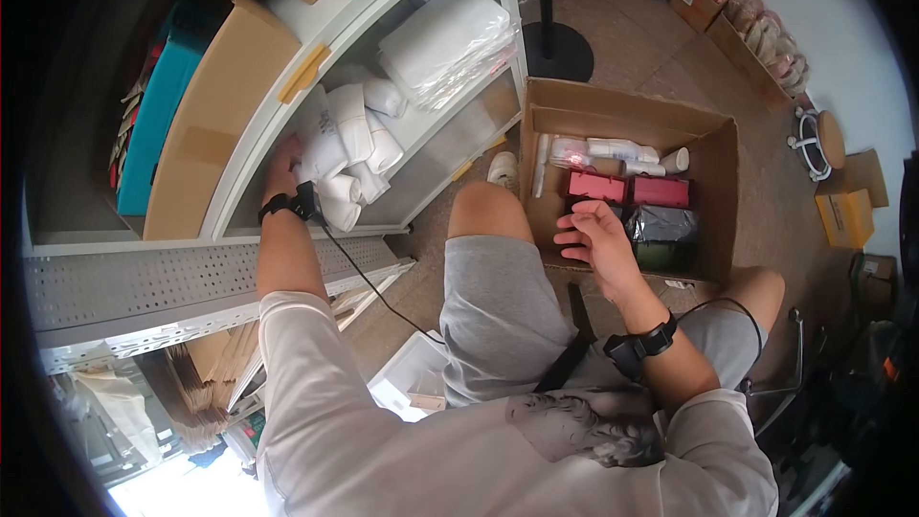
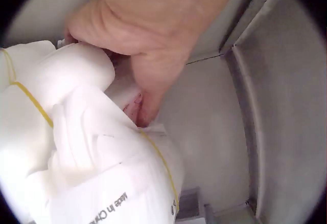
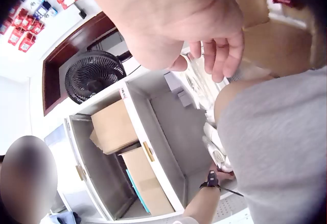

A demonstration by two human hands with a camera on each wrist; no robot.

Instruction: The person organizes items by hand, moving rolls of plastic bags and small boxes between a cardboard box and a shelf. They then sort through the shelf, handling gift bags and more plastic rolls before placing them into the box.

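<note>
At mid-left of frame, left hand (image 1: 280, 170) against white rolls (image 1: 352, 123), can't tell grip; right hand (image 1: 601, 244) loosely spread; probably best grasp whole roll

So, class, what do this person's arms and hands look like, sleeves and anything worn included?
The left hand and right hand are both ungloved. The sleeves are short and pale, leaving the forearms bare. Each carries a black wrist strap with a dark, boxy device; a thin black cable shows near each.
</note>
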